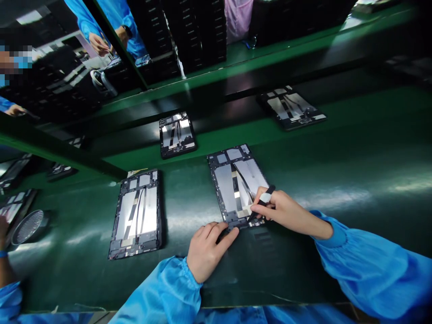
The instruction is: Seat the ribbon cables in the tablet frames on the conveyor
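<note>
Green worktop (303, 274) was spread beneath the work, lit by pale streaks of light, and black racks (199, 31) were stacked beyond it. On its near side, in front of the person, an opened tablet (245, 186) was laid flat and slightly askew, with its inner parts exposed. Fine work along its lower edge was judged to be in hand. A black pen-like tool (271, 191) was held by the right hand (286, 210) in a writing grip, its tip pointed down at that edge; whether contact was made could not be told. The left hand (206, 252) was rested at the lower left corner, thumb and fingers parted, with nothing seen to be clasped.

For the next move, a steady tablet and a lightly guided tip were judged to be needed, so that the small parts would not be scraped. Part of the lower right side was covered by the right hand.

To the left, a second tablet (137, 216) was set well apart, near a green post (70, 150) by which that side was partly blocked. Farther back, a third tablet (177, 135) and a fourth tablet (294, 108) were laid. At the far left, a co-worker's hand (3, 231) was seen near a round dish-like thing (29, 227).
</note>
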### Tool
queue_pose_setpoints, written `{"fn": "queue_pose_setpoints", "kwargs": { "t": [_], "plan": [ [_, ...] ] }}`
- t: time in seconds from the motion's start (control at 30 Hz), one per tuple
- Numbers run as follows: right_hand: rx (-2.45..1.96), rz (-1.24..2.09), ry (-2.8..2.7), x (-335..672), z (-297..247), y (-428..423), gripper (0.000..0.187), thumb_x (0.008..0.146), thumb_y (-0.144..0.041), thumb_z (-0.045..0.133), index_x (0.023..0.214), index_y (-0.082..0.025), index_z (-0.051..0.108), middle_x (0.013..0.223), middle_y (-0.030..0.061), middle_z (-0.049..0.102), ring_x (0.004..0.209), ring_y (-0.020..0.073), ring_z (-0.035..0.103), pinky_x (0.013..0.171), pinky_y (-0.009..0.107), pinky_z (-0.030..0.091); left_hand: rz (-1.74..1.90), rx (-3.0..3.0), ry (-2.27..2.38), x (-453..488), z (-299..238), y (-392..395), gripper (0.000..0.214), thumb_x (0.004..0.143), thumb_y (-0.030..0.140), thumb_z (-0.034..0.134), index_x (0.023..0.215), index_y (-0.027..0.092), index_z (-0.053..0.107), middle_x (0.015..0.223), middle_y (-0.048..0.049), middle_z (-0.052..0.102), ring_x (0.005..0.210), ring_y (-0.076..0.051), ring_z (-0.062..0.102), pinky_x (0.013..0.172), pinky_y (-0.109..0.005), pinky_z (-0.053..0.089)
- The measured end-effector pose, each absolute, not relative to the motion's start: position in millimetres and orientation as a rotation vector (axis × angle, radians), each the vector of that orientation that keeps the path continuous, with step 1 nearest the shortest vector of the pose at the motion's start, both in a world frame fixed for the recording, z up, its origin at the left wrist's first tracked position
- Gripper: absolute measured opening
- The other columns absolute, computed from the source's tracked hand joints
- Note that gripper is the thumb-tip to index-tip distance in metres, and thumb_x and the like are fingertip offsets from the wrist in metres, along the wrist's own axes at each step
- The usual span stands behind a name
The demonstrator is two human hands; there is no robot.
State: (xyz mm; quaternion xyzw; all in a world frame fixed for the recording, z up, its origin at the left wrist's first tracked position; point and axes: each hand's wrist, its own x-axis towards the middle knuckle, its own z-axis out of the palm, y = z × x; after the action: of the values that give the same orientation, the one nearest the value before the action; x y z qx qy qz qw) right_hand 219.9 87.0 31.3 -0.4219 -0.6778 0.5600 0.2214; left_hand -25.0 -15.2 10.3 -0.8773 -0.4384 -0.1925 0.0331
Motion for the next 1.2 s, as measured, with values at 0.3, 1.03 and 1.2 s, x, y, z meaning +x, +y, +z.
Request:
{"fn": "queue_pose_setpoints", "kwargs": {
  "t": [0.3, 1.03, 1.2],
  "plan": [
    [-1.174, 1.576, -1.826, 219, 29, 88, 0.032, 0.089, -0.050, 0.064, 0.080, -0.020, 0.059, 0.072, 0.0012, 0.062, 0.066, 0.0206, 0.065, 0.057, 0.028, 0.050, -0.578, -2.693, -1.337, -23, 5, -13, 0.035, 0.098, 0.014, 0.048, 0.130, 0.024, 0.057, 0.112, -0.0083, 0.062, 0.099, -0.021, 0.058, 0.081, -0.034, 0.051],
    [-1.251, 0.999, -1.439, 218, 15, 92, 0.044, 0.086, -0.065, 0.062, 0.075, -0.023, 0.057, 0.080, 0.0050, 0.057, 0.094, 0.0302, 0.063, 0.088, 0.039, 0.049, -0.616, -2.777, -1.341, -16, 24, -4, 0.024, 0.098, 0.027, 0.054, 0.118, 0.017, 0.061, 0.121, -0.0081, 0.063, 0.110, -0.022, 0.055, 0.086, -0.034, 0.051],
    [-1.257, 0.954, -1.199, 220, 6, 97, 0.046, 0.083, -0.071, 0.063, 0.079, -0.025, 0.057, 0.092, 0.0078, 0.059, 0.105, 0.0341, 0.062, 0.092, 0.043, 0.049, -0.189, -2.752, -1.226, 11, 32, 36, 0.060, 0.084, 0.046, 0.070, 0.132, 0.016, 0.052, 0.108, -0.0079, 0.064, 0.092, -0.023, 0.059, 0.071, -0.034, 0.050]
  ]
}}
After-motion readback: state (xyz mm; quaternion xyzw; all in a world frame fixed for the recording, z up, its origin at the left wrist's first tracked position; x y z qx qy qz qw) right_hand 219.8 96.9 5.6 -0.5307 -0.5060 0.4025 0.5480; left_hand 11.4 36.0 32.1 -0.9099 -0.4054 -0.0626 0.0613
